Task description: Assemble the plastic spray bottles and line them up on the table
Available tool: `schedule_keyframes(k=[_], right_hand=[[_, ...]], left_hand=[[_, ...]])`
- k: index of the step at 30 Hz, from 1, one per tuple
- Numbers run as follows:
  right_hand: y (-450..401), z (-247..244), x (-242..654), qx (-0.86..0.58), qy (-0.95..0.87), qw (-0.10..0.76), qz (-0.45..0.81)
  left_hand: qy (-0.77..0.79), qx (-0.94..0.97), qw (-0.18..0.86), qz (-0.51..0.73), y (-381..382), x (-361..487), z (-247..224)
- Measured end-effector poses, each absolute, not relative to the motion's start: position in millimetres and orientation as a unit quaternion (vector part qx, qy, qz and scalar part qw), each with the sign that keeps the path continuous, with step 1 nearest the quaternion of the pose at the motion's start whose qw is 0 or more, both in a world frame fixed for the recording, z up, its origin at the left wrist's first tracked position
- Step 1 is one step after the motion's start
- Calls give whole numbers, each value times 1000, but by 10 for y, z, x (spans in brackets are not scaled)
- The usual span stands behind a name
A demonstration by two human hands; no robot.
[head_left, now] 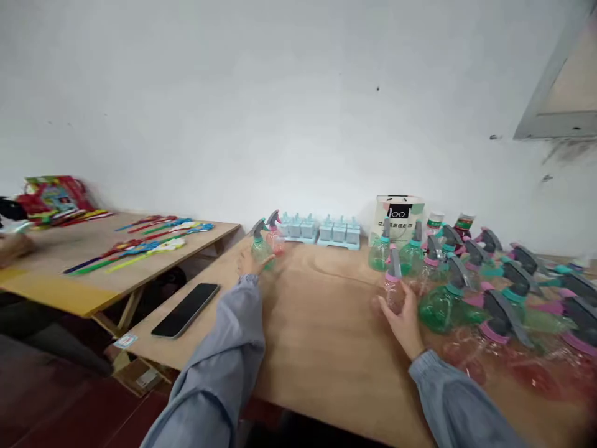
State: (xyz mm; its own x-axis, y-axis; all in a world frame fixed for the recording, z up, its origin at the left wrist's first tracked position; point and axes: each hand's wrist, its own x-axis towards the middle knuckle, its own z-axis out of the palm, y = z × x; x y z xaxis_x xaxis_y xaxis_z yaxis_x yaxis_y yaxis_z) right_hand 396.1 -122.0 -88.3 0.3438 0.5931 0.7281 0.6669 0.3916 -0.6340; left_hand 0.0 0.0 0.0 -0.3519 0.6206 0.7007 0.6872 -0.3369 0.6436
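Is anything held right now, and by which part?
The left hand holds a green translucent plastic spray bottle by its body; the right hand holds a pink translucent plastic spray bottle by its body.

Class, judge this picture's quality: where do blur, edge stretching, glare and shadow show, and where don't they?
Head view: spray bottles at lower right look smeared and stretched; head view: wall softly lit; head view: phone fairly crisp, no bright glare on its screen; head view: deep shadow below the tables.
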Motion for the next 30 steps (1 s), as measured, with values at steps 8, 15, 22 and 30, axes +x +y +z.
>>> schedule_keyframes(k=[8,15,22,30], right_hand=[[-1359,-875,3620,-463,-661,585,77],[-1524,-965,3381,-387,-739,522,180],[-691,-759,3733,-518,-562,644,40],[417,-591,4009,-619,-461,635,-26]], left_hand=[[-386,-712,-104,-577,-595,821,-288],[-262,-698,-437,-503,-1022,1768,-301],[-258,-650,-461,-546,-904,1622,-308],[-240,-627,-496,-551,-840,1504,-275]])
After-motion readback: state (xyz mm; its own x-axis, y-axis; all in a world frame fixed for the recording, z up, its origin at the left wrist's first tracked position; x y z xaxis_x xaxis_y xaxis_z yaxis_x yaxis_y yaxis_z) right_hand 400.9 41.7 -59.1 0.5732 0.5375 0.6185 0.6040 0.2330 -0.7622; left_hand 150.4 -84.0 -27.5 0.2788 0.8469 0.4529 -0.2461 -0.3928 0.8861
